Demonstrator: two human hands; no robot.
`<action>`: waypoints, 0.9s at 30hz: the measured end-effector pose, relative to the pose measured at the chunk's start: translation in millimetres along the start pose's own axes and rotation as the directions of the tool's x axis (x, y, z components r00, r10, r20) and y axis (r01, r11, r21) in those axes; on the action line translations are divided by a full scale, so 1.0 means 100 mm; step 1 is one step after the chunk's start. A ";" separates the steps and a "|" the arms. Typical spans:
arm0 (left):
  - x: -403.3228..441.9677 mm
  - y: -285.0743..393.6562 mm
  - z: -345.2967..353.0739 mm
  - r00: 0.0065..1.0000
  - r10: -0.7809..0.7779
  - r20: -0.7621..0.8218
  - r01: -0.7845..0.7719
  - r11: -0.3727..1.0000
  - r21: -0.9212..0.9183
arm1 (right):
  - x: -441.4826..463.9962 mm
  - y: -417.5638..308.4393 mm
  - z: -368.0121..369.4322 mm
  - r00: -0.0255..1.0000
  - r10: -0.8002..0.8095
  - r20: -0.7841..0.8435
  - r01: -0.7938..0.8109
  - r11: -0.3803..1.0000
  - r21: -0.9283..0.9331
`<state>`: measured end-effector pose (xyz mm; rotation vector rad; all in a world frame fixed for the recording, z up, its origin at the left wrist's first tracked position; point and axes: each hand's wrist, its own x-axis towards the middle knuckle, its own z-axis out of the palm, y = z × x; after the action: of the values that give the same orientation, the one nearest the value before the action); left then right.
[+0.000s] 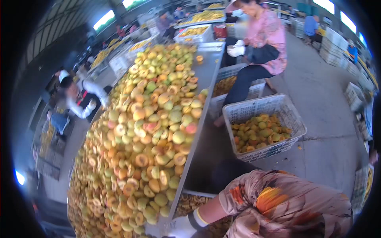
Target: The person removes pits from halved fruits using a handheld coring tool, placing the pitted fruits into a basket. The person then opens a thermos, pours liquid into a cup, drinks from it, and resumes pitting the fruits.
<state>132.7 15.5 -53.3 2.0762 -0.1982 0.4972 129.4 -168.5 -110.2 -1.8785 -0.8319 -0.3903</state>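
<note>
My right hand (176, 227), in a white glove with a dark band at the wrist, reaches over the metal rim (189, 162) of a long table at the bottom of the view. It is at the near edge of a large pile of stone fruit (139, 158), which look like apricots or small peaches, many of them halved. The fingers are blurred and partly cut off by the frame, so their grip is unclear. A floral sleeve (278, 202) covers my upper arm. My left hand is out of view.
A white plastic crate (264, 127) of fruit halves stands on the floor to the right. Beyond it, a person in pink (266, 43) with white gloves sits beside another crate (238, 81). Across the table is another person (85, 97). Stacked crates (333, 45) line the right.
</note>
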 end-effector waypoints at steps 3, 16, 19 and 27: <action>-0.04 -0.46 0.01 0.991 0.071 0.117 -0.046 0.977 -0.210 | -0.06 -0.10 -0.10 0.949 -0.302 0.093 0.314 0.862 -0.398; 0.06 -0.07 0.11 0.906 -0.401 0.133 0.395 0.690 -0.607 | 0.15 -0.12 0.02 0.980 0.119 0.162 -0.121 0.993 0.002; 0.07 -0.06 0.10 0.886 -0.448 0.123 0.409 0.626 -0.664 | 0.23 -0.13 0.02 0.971 0.163 0.174 -0.172 0.984 0.037; 0.02 0.23 0.13 0.853 -0.522 -0.014 0.400 0.670 -0.625 | 0.22 -0.15 0.13 0.971 0.153 0.186 -0.147 0.988 -0.048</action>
<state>130.2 -7.2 -40.7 1.3527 0.2678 0.2602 134.0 -144.6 -92.8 -2.0183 -0.8053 -0.1338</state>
